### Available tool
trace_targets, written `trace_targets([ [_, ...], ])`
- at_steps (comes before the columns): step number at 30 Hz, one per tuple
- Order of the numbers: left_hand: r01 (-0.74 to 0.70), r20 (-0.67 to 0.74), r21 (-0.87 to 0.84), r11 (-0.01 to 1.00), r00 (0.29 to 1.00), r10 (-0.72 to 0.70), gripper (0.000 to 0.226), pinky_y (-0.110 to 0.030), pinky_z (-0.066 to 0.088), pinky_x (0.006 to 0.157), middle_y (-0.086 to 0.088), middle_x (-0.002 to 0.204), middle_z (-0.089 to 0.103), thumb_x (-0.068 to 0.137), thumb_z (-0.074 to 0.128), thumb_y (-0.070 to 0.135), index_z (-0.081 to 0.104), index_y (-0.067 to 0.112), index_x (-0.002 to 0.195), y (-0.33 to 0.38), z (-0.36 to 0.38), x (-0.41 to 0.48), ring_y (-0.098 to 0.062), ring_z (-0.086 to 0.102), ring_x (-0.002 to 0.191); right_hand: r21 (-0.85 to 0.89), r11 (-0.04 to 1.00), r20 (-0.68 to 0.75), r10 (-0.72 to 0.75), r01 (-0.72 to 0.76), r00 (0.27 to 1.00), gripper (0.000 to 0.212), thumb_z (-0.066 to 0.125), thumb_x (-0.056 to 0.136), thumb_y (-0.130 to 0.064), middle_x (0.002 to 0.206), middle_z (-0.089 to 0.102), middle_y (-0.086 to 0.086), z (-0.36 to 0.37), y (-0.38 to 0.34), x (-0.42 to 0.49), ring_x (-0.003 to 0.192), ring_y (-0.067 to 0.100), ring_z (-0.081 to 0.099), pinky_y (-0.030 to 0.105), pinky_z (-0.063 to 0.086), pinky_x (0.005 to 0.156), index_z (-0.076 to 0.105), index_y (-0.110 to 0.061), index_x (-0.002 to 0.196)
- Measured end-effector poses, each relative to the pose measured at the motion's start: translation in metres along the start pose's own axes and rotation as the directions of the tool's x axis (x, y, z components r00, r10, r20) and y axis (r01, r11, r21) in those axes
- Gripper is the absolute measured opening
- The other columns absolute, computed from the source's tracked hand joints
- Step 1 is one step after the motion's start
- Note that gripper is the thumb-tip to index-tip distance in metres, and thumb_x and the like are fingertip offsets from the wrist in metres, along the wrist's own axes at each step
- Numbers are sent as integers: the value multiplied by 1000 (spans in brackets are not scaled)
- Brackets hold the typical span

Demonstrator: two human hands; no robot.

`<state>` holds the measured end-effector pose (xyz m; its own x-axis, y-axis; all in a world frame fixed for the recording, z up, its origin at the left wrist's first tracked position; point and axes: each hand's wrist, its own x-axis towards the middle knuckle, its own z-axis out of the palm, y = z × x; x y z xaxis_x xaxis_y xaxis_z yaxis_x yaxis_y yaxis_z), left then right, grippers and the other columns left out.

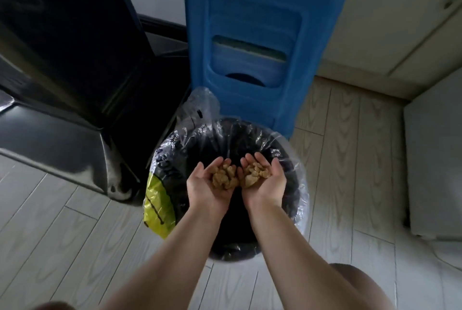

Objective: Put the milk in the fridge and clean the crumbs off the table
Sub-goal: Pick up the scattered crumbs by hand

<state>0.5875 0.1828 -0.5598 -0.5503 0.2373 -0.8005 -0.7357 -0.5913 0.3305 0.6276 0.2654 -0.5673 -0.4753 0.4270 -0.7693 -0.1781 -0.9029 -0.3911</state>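
Both my hands are cupped palm-up, side by side, over a round black bin (292, 192) lined with a clear plastic bag. My left hand (203, 184) carries a heap of tan crumbs (223, 177) in its palm. More tan crumbs (255, 174) lie in my right hand (271, 183). The little-finger edges of the two hands nearly touch. The dark fridge (62, 47) stands at the left with its door closed. No milk or table is in view.
A blue plastic cabinet (252, 34) stands right behind the bin. A yellow-green part of the bag (157, 207) hangs over the bin's left side. A white appliance (435, 159) is at the right, cream cupboards (400, 21) behind. The floor is pale wood planks.
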Motion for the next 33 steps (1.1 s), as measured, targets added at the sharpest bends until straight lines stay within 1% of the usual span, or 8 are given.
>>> trace_targets([
  [4,-39,15,139,989,999,38,56,-42,47,88,-20,102,64,98,31,44,63,-1,95,-2,-8,30,-31,59,94,-241,967,-21,-87,80,996,46,37,97,-41,96,68,11,-7,9,30,96,25,62,35,49,80,66,-8,89],
  [8,-72,12,310,948,997,72,61,-35,49,75,-16,104,66,99,24,47,65,2,94,0,-15,40,-27,61,92,-441,891,-20,-133,110,991,54,32,95,-51,93,73,3,-13,17,40,103,22,62,46,41,102,71,-16,83],
  [12,-63,42,420,905,998,50,57,-38,39,98,-13,109,66,100,21,42,65,6,97,1,-17,39,-26,54,114,-454,885,-4,-121,105,993,53,30,96,-49,90,73,3,-6,21,34,97,14,62,45,37,106,69,-14,86],
  [15,-83,66,428,900,996,61,56,-33,41,88,-12,113,65,100,21,42,65,7,99,4,-16,41,-24,55,111,-451,885,1,-132,118,991,52,32,96,-49,89,72,4,0,24,32,95,15,63,45,39,105,69,-13,85],
  [21,-99,116,420,902,992,55,52,-33,30,93,-10,115,64,100,23,38,63,6,109,2,-18,36,-21,54,111,-460,880,11,-131,121,991,51,32,97,-49,92,72,6,-1,27,28,96,18,63,42,43,100,67,-13,88],
  [26,-84,79,406,910,995,57,33,-35,36,94,-3,113,66,97,40,26,62,8,113,10,-5,4,-19,57,108,-432,894,-28,-146,119,989,43,29,99,-45,96,71,3,7,12,-1,98,17,64,36,44,93,62,-18,97],
  [29,14,32,303,953,999,-25,22,-33,40,91,-2,98,65,95,44,11,58,13,112,16,13,-40,-17,58,95,-346,935,-83,-113,78,990,42,31,98,-42,94,70,2,24,-14,-46,91,16,64,34,46,86,63,-16,96],
  [33,145,-92,125,981,987,-134,16,-22,36,58,1,55,53,92,52,10,62,11,80,25,58,-120,-11,43,55,-148,983,-161,-129,105,979,34,41,96,-29,58,52,0,60,-68,-120,57,16,48,29,41,63,59,-12,71],
])
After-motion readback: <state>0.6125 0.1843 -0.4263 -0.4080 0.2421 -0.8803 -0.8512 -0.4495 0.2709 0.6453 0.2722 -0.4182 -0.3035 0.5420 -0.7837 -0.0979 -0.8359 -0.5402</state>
